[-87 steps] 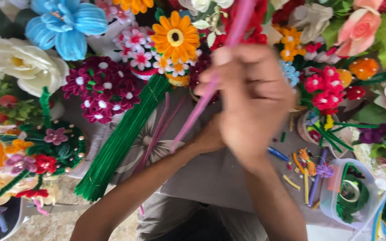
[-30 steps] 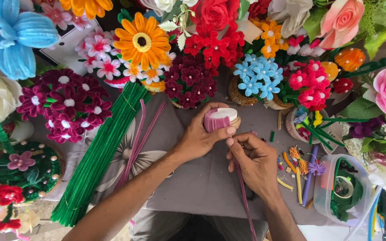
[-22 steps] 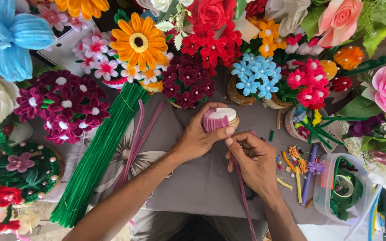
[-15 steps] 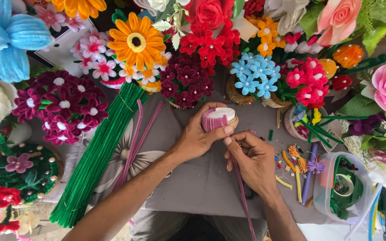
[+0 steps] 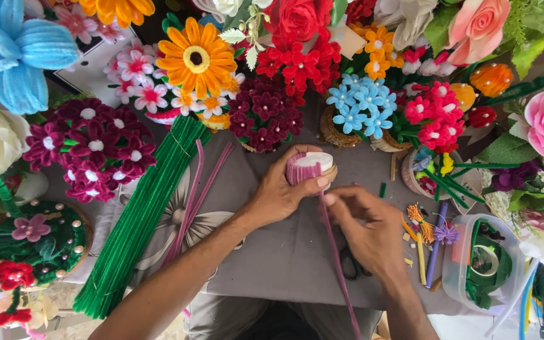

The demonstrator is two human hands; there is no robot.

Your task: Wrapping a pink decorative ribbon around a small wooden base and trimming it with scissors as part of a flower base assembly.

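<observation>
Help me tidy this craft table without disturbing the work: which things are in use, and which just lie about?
In use: left hand, wrapped spool, right hand, pink pipe cleaner.

Lying about: green pipe cleaner bundle, loose pink stems, plastic tub, finished flowers.

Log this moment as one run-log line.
left hand: holds spool wrapped in pink pipe cleaner | right hand: pinches pipe cleaner below spool | green stems bundle: left
</observation>
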